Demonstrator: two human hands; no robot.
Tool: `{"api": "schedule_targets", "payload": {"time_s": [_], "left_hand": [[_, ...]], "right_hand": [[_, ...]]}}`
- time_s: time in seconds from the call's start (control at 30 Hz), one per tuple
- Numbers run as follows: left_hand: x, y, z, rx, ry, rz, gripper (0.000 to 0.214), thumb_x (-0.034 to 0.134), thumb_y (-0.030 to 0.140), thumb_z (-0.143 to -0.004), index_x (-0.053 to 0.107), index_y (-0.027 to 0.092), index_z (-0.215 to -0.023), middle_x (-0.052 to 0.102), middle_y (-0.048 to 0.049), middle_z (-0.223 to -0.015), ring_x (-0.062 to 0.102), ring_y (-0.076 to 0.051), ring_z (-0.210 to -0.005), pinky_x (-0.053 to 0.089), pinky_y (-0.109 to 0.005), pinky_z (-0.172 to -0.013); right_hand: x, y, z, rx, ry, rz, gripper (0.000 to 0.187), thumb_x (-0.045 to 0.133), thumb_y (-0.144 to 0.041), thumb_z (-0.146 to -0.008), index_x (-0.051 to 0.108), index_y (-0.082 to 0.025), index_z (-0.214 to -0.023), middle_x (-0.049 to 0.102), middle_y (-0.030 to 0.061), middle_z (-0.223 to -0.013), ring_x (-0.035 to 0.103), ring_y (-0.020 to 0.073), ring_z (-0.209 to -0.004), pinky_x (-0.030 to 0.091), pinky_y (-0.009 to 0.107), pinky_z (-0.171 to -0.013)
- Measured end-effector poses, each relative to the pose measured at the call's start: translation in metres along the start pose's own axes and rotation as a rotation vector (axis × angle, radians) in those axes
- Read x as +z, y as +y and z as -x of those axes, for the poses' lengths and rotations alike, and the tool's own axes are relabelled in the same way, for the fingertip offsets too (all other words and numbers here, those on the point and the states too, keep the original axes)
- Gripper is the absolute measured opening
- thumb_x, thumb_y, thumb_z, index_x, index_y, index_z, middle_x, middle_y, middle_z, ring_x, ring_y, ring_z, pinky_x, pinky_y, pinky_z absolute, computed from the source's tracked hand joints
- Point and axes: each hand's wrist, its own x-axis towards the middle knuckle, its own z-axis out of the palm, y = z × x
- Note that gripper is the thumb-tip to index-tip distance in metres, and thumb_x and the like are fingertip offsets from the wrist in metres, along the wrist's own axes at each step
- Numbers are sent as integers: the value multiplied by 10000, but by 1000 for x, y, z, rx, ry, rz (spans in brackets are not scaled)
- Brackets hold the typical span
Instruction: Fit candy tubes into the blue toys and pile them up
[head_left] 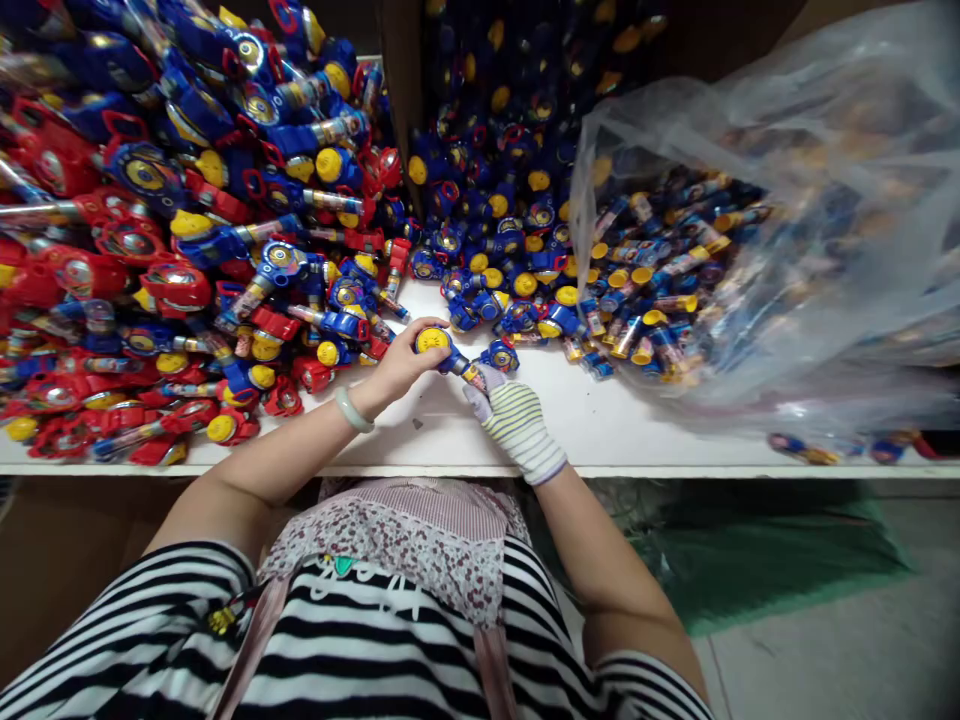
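My left hand (401, 368), bare with a pale bangle at the wrist, is closed round a blue toy with a yellow cap (442, 348) just above the white table (600, 430). My right hand (511, 413), in a striped knit glove, pinches the tube end of the same toy, fingers closed. Another blue toy (500, 355) lies right behind the gloved fingers.
A big heap of red and blue toys (172, 250) covers the table's left. A second heap of blue toys (495, 230) sits at the back centre. A clear plastic bag (787, 220) of small tubes lies on the right. The table's front edge runs just before my lap.
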Motion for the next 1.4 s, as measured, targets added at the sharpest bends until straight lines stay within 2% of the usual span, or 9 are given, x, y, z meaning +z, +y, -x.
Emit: {"api": "schedule_targets", "payload": {"time_s": [0.27, 0.5, 0.67, 0.73, 0.8, 0.9, 1.07, 1.2, 1.4], "left_hand": [[-10, 29, 3, 321, -244, -366, 425, 765, 287, -664, 644, 196, -1061, 626, -50, -1021, 582, -180, -908, 480, -293, -837], [-2, 24, -3, 267, -44, -409, 362, 705, 271, -698, 635, 180, -1042, 623, -40, -950, 577, -164, -825, 482, -292, -778], [0, 29, -4, 415, -275, -373, 361, 751, 300, -673, 663, 184, -1003, 629, -64, -956, 595, -198, -868, 491, -336, -812], [-9, 50, -14, 479, -343, -462, 367, 784, 285, -665, 672, 193, -1001, 646, -75, -995, 610, -224, -936, 487, -365, -875], [-29, 90, -33, 574, -217, -558, 370, 793, 294, -704, 658, 203, -1037, 641, -74, -1072, 605, -236, -1017, 477, -374, -927], [-88, 180, -75, 792, 353, -663, 426, 781, 260, -773, 570, 213, -1140, 554, -27, -1228, 504, -205, -1195, 401, -356, -1066], [-200, 301, -128, 618, 1015, -962, 819, 860, -46, -570, 421, 138, -1237, 387, 10, -1277, 334, -122, -1267, 216, -308, -1207], [-192, 267, -125, 704, 764, -1111, 399, 833, 321, -740, 579, 166, -1005, 489, 20, -1131, 422, -173, -1192, 299, -416, -1163], [-10, 75, -69, 534, -499, -1204, 322, 704, 302, -824, 627, 155, -1100, 624, -58, -1001, 581, -189, -883, 500, -333, -809]], "right_hand": [[13, -1, 4, -12, -205, -781, 674, 150, -631, -961, 638, -170, -908, 473, -25, -508, 394, 133, -409, 355, 256, -458], [13, -10, 0, 118, -20, -680, 444, 508, -649, -837, 591, -213, -845, 541, 6, -629, 462, 143, -522, 351, 254, -485], [30, -11, 5, 131, -387, -1364, 535, 343, -739, -867, 522, -250, -743, 229, -108, -417, 157, 98, -326, 208, 244, -329], [27, -5, 0, 98, -344, -1354, 501, 422, -721, -855, 589, -249, -824, 407, -59, -458, 325, 119, -344, 327, 260, -346], [15, 8, -7, 50, -198, -1218, 447, 534, -657, -840, 631, -275, -1052, 666, 45, -761, 625, 188, -614, 526, 318, -526], [-8, 33, -10, 47, -31, -1066, 534, 570, -602, -846, 543, -334, -1308, 665, 95, -1211, 665, 258, -1070, 574, 426, -850], [-17, 66, 7, 171, 31, -1042, 530, 660, -608, -783, 636, -263, -1185, 707, 118, -1131, 702, 268, -973, 553, 462, -927], [-11, 83, 21, 272, 86, -1021, 532, 632, -590, -800, 624, -214, -1177, 723, 127, -1049, 709, 248, -881, 566, 450, -871], [-29, 129, 25, 332, 393, -221, 423, 489, -381, -887, 637, -132, -1196, 664, 193, -1176, 621, 299, -1069, 483, 495, -963]]}}
